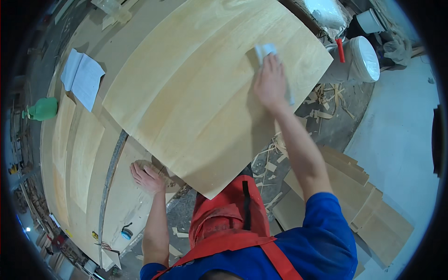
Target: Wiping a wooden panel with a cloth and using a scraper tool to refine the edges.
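Observation:
A large pale wooden panel (200, 98) lies at a slant across the workbench (123, 196), one corner jutting toward my red overalls. My right hand (270, 84) presses a pale bluish folded sheet (266, 48) flat against the panel's right half. The sheet shows past my fingertips and along the side of the hand; whether it is paper or cloth I cannot tell. My left hand (148, 178) rests on the bench beside the panel's near left edge, fingers stretched out and holding nothing. Just left of it runs a long, dark, narrow strip (111, 168).
White paper sheets (84, 77) and a green bottle (44, 109) are at the left. A small blue-and-black round item (126, 233) lies near the bench edge. White buckets (359, 60) stand back right. Wood scraps (326, 100) litter the floor; flat boards (373, 205) lie at right.

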`<state>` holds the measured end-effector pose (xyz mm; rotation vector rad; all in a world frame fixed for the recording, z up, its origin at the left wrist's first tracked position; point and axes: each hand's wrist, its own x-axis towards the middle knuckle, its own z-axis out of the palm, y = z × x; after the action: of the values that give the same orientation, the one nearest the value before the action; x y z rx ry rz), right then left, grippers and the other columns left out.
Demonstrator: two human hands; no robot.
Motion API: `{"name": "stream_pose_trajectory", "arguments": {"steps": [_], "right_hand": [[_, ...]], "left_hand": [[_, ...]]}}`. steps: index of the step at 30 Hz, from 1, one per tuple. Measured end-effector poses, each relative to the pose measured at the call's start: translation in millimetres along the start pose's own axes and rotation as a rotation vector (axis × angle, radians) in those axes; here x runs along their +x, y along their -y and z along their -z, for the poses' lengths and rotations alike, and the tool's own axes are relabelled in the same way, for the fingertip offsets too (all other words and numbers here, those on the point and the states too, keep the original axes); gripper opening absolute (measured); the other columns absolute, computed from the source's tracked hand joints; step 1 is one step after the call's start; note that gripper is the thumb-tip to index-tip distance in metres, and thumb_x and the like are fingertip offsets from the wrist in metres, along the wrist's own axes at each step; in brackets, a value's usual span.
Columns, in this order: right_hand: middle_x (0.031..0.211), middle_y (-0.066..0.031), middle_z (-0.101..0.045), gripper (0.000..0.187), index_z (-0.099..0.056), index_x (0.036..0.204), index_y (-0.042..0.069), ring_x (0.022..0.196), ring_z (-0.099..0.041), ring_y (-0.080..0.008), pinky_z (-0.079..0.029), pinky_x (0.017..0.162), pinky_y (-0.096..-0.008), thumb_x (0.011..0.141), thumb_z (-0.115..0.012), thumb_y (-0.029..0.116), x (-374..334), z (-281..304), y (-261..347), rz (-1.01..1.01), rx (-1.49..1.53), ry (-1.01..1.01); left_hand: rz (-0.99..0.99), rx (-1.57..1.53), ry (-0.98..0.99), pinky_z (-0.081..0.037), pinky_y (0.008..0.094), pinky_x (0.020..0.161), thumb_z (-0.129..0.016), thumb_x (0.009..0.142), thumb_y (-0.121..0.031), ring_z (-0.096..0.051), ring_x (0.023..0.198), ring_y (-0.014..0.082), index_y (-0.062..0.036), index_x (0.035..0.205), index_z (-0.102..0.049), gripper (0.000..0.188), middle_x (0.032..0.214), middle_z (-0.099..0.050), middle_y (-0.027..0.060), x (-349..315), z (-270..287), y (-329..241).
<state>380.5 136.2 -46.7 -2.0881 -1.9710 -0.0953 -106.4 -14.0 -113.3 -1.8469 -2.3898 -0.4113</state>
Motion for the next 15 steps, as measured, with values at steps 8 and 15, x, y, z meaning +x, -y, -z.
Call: {"name": "stream_pose_trajectory", "arguments": {"steps": [8,15], "right_hand": [[0.156,-0.0293,-0.049,0.053,-0.054,0.141,-0.012,0.151,-0.040,-0.0448,-0.025,0.127,-0.0596,0.101,-0.054,0.023,-60,-15,71,0.332,0.062,0.197],[0.155,-0.0300,-0.050,0.053,-0.053,0.142,-0.013,0.150,-0.042,-0.0445,-0.024,0.128,-0.0595,0.100,-0.053,0.020,-105,-7,132,0.239,0.109,0.130]], "left_hand": [[-0.028,-0.044,0.002,-0.035,0.0563,0.119,-0.048,0.109,-0.034,-0.045,0.145,0.0449,0.0043,0.147,-0.053,0.054,0.154,-0.051,0.0266,4,2,7],[0.031,-0.141,-0.015,-0.029,0.0563,0.123,-0.048,0.108,-0.032,-0.040,0.148,0.0454,0.0049,0.147,-0.052,0.054,0.156,-0.048,0.0267,2,1,-4]]}}
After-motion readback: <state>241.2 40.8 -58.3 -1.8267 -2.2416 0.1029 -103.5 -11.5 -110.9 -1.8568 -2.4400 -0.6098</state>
